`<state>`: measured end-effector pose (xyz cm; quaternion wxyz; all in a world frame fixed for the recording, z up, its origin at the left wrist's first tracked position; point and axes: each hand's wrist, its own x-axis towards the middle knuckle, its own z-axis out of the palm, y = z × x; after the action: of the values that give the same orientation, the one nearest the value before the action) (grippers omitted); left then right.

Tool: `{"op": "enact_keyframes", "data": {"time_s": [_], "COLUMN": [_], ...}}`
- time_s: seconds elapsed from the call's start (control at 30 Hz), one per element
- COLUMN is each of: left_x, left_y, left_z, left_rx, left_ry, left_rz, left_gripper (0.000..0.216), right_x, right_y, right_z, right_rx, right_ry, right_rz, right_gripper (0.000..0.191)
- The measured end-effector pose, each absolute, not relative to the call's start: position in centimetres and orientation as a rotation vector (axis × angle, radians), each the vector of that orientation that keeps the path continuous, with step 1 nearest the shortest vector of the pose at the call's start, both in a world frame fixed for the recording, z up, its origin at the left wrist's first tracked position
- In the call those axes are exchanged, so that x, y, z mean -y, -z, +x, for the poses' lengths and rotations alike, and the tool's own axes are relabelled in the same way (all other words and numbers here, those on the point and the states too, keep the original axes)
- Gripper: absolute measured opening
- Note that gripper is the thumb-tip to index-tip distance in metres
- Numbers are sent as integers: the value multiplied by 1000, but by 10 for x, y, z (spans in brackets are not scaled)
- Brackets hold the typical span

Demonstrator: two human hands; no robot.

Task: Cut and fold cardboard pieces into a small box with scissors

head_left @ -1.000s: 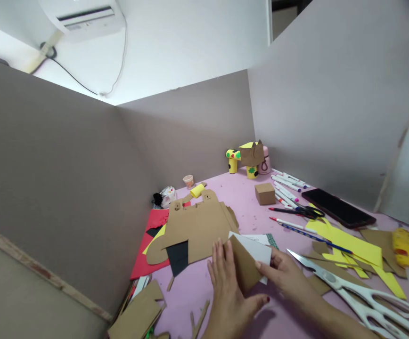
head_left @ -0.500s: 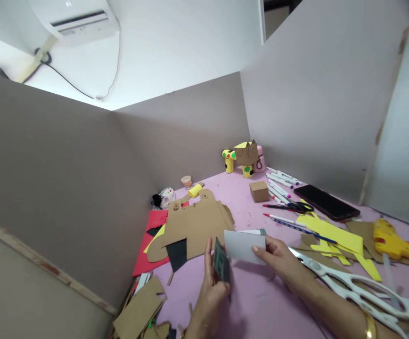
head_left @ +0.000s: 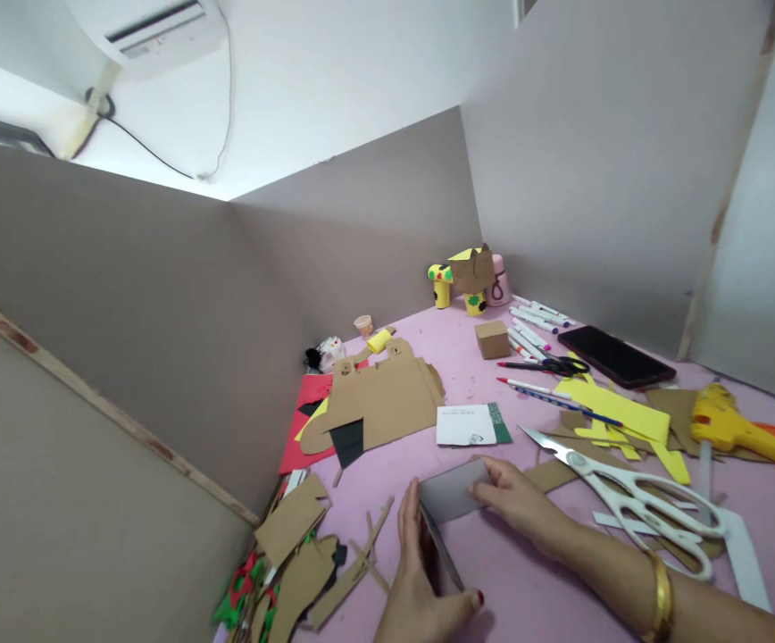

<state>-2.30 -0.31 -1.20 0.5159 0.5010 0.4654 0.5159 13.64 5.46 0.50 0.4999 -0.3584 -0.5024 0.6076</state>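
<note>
My left hand point(head_left: 420, 589) grips one flap of a folded piece of card point(head_left: 451, 496), its thumb and fingers closed on the upright edge near the bottom of the view. My right hand point(head_left: 518, 496) presses its fingertips on the other flap, grey-white and lying flat on the pink table point(head_left: 495, 572). Just beyond lies a white card with a green end point(head_left: 471, 424). Large white scissors point(head_left: 629, 500) lie to the right of my right hand.
A big brown cardboard cut-out point(head_left: 380, 402) lies over red paper point(head_left: 307, 420). Cardboard scraps point(head_left: 300, 554) pile at the left edge. Markers point(head_left: 535, 330), black scissors point(head_left: 565, 364), a phone point(head_left: 615, 355), yellow paper point(head_left: 619, 411), a yellow glue gun point(head_left: 736, 429), a small box point(head_left: 493, 339) and a yellow paper-roll figure point(head_left: 468, 281) sit behind. Grey partitions surround the table.
The card has been folded open from a brown flat shape and brought down nearer to me. Both hands moved toward me; the white card with the green end now lies uncovered.
</note>
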Motion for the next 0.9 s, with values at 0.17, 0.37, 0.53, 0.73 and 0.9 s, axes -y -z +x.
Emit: {"op": "enact_keyframes", "data": {"time_s": [0.17, 0.37, 0.53, 0.73, 0.9], "left_x": [-2, -4, -4, -7, -11], "left_y": [12, 8, -3, -9, -6], "left_z": [-27, -26, -26, -28, -28], "left_rx": [-977, -1041, -1164, -1271, -1205], "left_ry": [-1312, -1278, -1287, -1325, -1300], "left_rz": [1274, 1333, 1450, 1485, 1527], "left_gripper": [108, 107, 99, 86, 87], "right_x": [-60, -62, -61, -62, -64], "right_y": [-2, 1, -1, 3, 12], "right_z": [134, 132, 134, 134, 134], "right_rx": [1221, 1273, 1361, 1438, 1457], "right_ry": [-1463, -1455, -1337, -1203, -1164], "right_rz": [-838, -837, -879, -1006, -1085], "right_gripper": [5, 6, 18, 35, 50]}}
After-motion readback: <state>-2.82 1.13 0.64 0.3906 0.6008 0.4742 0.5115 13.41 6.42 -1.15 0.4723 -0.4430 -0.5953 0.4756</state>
